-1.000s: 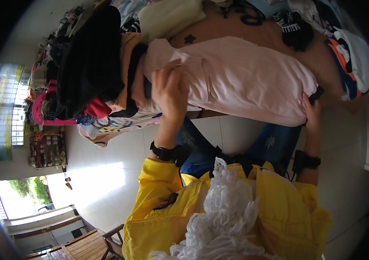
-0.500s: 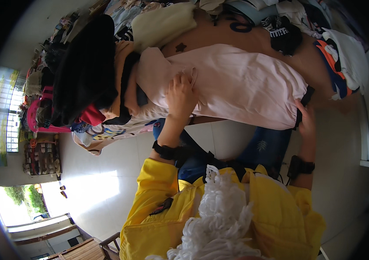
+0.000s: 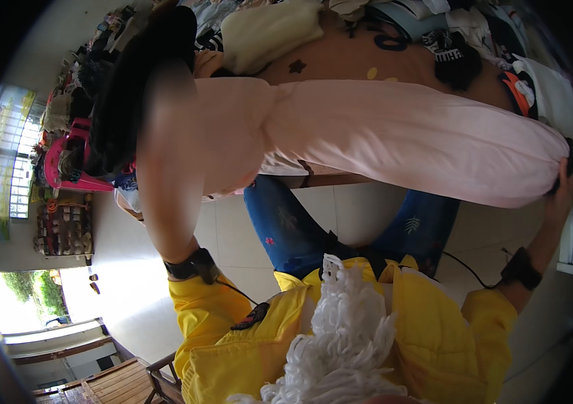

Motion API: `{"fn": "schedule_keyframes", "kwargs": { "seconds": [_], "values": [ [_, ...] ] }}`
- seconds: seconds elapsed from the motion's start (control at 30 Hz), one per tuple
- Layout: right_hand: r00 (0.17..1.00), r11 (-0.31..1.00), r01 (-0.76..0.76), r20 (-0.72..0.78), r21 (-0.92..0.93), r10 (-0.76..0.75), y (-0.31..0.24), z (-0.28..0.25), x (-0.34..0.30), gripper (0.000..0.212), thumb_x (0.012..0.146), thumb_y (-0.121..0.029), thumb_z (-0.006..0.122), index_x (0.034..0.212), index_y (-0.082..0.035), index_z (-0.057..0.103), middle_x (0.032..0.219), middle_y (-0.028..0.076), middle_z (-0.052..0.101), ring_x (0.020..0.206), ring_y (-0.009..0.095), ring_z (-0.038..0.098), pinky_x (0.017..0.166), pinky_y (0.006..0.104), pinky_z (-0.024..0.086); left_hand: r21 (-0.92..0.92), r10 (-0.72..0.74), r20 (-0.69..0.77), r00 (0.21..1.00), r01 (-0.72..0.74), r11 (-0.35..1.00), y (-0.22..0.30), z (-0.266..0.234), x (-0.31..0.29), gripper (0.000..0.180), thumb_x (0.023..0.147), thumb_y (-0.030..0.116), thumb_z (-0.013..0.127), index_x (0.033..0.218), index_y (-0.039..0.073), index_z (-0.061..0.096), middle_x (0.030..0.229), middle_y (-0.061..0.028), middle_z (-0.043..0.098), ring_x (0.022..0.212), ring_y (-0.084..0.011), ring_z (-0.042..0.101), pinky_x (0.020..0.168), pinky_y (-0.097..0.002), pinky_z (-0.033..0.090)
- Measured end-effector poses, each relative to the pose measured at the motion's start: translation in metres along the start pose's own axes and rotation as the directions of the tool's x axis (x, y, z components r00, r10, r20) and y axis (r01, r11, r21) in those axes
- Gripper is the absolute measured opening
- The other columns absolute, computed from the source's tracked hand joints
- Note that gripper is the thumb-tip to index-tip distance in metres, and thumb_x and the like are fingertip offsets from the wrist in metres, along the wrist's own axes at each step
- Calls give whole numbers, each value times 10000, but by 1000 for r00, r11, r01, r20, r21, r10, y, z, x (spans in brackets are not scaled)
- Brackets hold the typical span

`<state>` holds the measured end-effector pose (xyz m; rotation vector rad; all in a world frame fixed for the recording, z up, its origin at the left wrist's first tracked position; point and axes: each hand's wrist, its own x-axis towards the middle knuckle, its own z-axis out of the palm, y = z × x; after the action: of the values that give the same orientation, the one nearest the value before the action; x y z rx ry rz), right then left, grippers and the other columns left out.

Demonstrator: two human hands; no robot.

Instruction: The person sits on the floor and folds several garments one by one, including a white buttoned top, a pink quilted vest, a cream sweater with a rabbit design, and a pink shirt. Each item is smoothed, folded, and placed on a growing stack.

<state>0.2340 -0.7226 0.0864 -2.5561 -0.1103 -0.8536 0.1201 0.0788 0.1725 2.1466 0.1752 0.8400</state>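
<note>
A long pale pink garment [image 3: 394, 138] stretches across the view in front of me, gathered at a dark band on its right end. I cannot make out its exact kind. My right hand [image 3: 561, 180] grips it by that band, far out to the right. At its left end is my left hand [image 3: 173, 128], smeared by blur, so its fingers do not show and its hold is unclear. A black piece of clothing [image 3: 121, 94] lies heaped just beside and behind the left hand.
The brown table [image 3: 340, 57] carries a cream folded cloth [image 3: 269, 35], a black cap-like item [image 3: 458, 60] and piled clothes. A pink plastic chair [image 3: 64, 161] stands at left, near a shelf rack [image 3: 64, 230]. A wooden chair [image 3: 164, 380] is at lower left.
My hands have moved far apart, the left one leftward and the right one rightward. The pink garment has been drawn out longer between them, covering more of the clothes at left.
</note>
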Motion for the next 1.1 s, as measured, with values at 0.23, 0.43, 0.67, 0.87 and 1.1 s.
{"fn": "schedule_keyframes", "kwargs": {
  "seconds": [0.23,0.43,0.67,0.87,1.1],
  "values": [
    [738,463,-582,195,668,647,24,-112,44,548,968,-370,604,1348,15,518,1373,143,524,1219,257,539,1028,368,425,-88,-194,194,962,214,973,-72,-11,-24,353,915,176,596,1223,3,592,1050,-86,634,932,-182,620,749,-297,546],
    [812,691,-513,25,509,584,-50,-133,9,580,964,-397,581,1351,29,509,1371,172,522,1223,274,530,1045,388,400,-231,-527,437,729,657,718,-83,18,-52,252,944,111,501,1165,18,577,926,-57,617,813,-113,576,672,-222,485],
    [859,816,-428,-106,389,500,-136,-131,17,619,959,-428,555,1354,46,500,1369,205,520,1229,293,520,1064,411,372,-164,-339,422,841,438,884,-10,60,-37,354,960,-37,450,1268,44,604,1178,-111,676,960,-138,661,825,-241,547],
    [931,841,-263,-103,473,350,-100,-147,34,692,959,-481,521,1377,68,469,1395,217,504,1287,310,487,1098,419,342,-341,-150,208,967,215,915,21,55,20,370,940,-51,460,1228,38,673,1259,-115,652,1033,-144,652,934,-242,499],
    [647,235,-723,520,649,558,70,-101,57,590,963,-418,605,1356,9,502,1298,129,589,1159,244,582,986,360,469,58,25,370,929,-50,997,-5,119,50,464,841,-38,552,1302,-14,600,1337,-123,593,1231,-191,545,1073,-269,364]
  ]
}}
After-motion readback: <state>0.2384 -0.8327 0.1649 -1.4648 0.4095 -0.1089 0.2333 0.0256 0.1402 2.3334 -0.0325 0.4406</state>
